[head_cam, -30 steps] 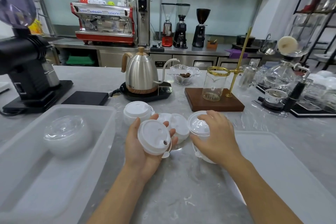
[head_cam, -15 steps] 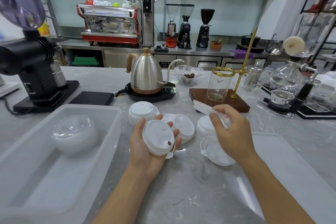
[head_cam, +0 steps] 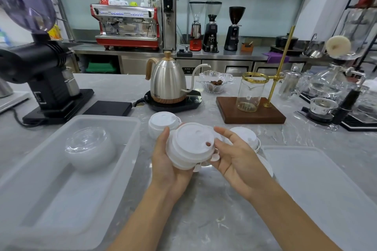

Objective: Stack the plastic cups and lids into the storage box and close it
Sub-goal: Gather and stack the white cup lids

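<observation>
My left hand [head_cam: 171, 167] cups the white lid stack [head_cam: 190, 145] above the counter beside the storage box [head_cam: 114, 169], right hand [head_cam: 234, 159] spread loose just alongside, so an uneven nest could slip sideways and spill lids.

grey marble counter [head_cam: 204, 220], clear storage box [head_cam: 126, 128], box lid [head_cam: 318, 179], white lids [head_cam: 162, 121], kettle base [head_cam: 173, 104], wooden stand [head_cam: 251, 112]

- The storage box [head_cam: 114, 169] is cut off by the left and bottom edges.
- The box lid [head_cam: 326, 185] runs off the right edge.
- The left hand [head_cam: 169, 167] hides the underside of the stacked lids [head_cam: 190, 145].
</observation>
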{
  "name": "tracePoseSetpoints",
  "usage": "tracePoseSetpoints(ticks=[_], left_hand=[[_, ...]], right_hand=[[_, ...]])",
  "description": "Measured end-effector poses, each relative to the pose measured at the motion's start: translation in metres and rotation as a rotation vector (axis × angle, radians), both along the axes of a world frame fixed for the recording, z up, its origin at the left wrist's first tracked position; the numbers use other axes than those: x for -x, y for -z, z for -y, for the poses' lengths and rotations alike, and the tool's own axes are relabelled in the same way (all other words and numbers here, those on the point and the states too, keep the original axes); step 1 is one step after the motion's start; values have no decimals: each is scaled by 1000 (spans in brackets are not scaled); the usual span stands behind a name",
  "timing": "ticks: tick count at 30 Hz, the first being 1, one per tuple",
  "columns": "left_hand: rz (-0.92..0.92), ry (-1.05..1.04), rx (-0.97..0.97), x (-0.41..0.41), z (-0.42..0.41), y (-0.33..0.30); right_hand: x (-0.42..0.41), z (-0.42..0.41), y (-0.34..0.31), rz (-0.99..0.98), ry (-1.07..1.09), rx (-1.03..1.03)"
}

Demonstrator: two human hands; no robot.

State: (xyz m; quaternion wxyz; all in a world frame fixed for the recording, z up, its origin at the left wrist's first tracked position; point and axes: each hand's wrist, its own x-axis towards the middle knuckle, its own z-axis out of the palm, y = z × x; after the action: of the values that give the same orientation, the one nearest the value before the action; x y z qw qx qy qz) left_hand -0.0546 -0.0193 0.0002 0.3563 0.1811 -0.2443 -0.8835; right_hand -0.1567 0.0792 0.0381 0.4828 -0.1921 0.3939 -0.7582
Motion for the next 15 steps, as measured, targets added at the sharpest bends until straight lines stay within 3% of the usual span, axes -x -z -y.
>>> tracePoseSetpoints(ticks=[3, 7, 13, 15], left_hand=[[-26, 6, 21, 1, 0, 1], [-26, 27, -4, -1, -1, 0], [-69, 53, -96, -2, -1, -4], [-65, 65, -93, -1, -2, -4]], right_hand=[[-2, 2, 8, -189, 54, -100], [-6, 4, 15, -765, 276, -216], [-9, 5, 26, -1244, 252, -309], [-9, 4, 29, -1305, 237, -337]])
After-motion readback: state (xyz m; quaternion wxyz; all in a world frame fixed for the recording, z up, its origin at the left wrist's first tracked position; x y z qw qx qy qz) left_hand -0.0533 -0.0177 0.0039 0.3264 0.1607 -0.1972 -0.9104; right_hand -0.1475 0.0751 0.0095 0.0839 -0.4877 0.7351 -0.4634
